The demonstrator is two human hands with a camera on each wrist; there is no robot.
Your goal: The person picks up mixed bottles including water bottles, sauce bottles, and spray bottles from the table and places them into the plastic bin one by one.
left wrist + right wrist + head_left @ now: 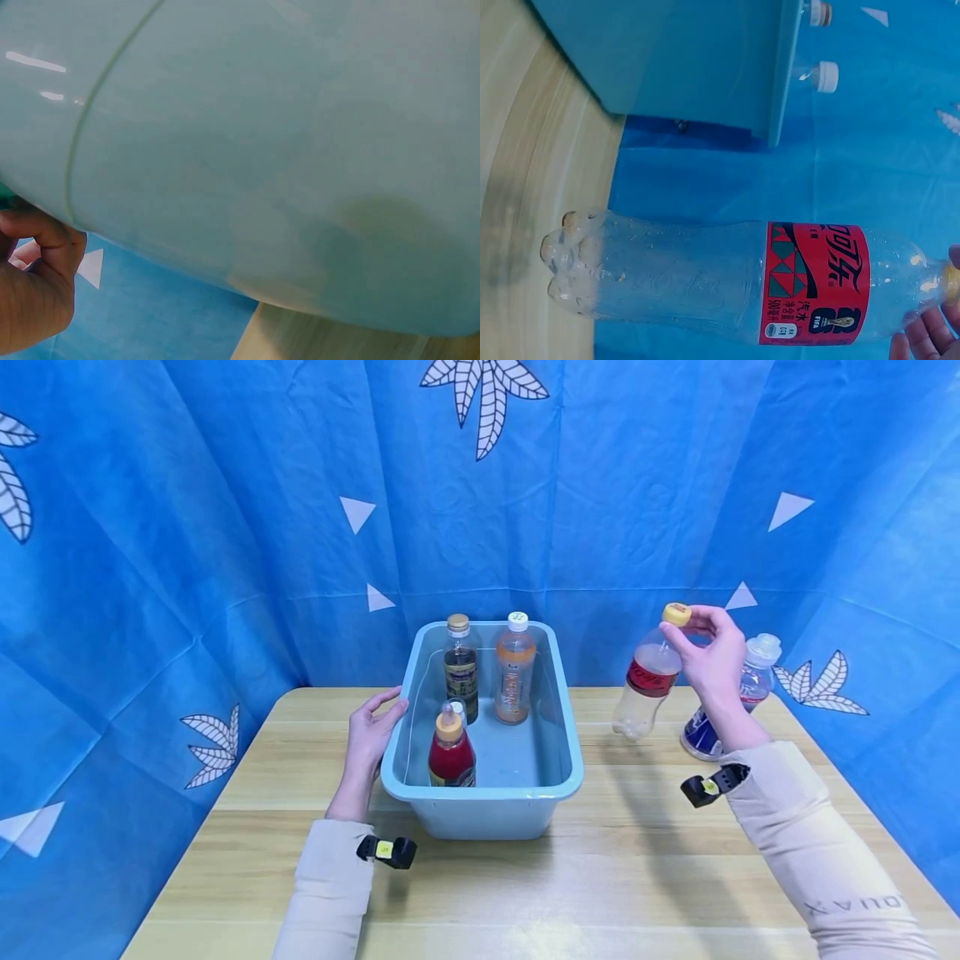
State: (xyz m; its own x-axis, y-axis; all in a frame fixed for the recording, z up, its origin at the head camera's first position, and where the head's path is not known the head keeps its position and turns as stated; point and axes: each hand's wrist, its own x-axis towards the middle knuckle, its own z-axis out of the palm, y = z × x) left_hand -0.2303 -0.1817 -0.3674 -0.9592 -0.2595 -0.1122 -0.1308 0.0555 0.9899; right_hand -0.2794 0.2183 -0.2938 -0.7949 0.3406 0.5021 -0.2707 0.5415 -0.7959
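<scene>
Right of the tub (482, 815), I see a bottle (649, 682) below the right hand (711, 650), which pinches it. The left hand (372, 727) grips the tub.

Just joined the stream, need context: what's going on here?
A person's right hand holds a red-labelled bottle near its yellow cap, to the right of a blue basin; the bottle looks lifted off the table. The left hand grips the basin's left rim. Inside it are a dark bottle, an orange-labelled bottle, a red bottle and another mostly hidden behind that one. A blue-labelled bottle stands on the table, partly hidden by the right arm.
</scene>
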